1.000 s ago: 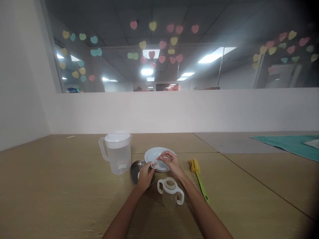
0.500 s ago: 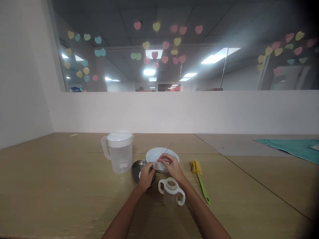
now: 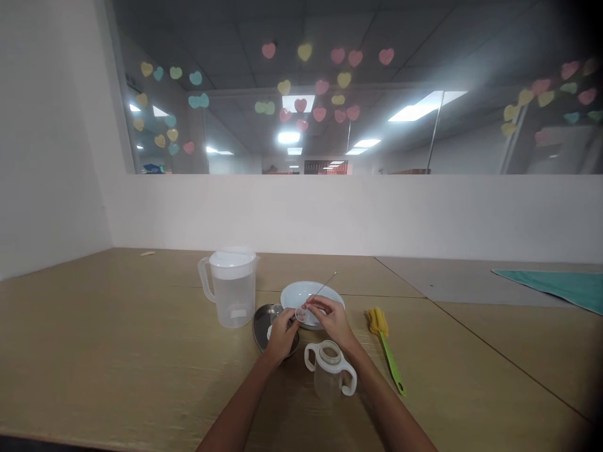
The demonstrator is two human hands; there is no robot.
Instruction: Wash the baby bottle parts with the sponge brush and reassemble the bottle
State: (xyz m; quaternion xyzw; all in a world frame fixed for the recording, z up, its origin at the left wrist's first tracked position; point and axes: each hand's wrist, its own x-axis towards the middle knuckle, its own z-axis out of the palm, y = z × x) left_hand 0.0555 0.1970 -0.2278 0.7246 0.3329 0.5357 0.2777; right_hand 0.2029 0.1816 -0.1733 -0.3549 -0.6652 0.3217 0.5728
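My left hand [image 3: 282, 336] pinches a small clear round piece [image 3: 302, 314] over the near edge of a white bowl [image 3: 294, 290]. A thin wire brush [image 3: 328, 282] is pinched in the fingers of my right hand [image 3: 332, 319], its far end pointing up and away to the right. The brush's near end, at the clear piece, is too small to make out. Under my left hand lies a dark metal dish [image 3: 262, 326] with small pieces in it, partly hidden. A clear bottle with two white handles [image 3: 328, 371] stands open-topped between my forearms.
A lidded clear plastic pitcher [image 3: 232, 292] stands left of the dish. To the right lies a yellow sponge brush with a green handle [image 3: 390, 359]. A teal cloth [image 3: 560, 285] is at the far right. Behind the table [image 3: 117, 351] rises a white wall with a window.
The whole view has shifted slightly, so everything appears a little farther right. Both hands keep their hold on the clear piece and the wire brush, with little other visible movement.
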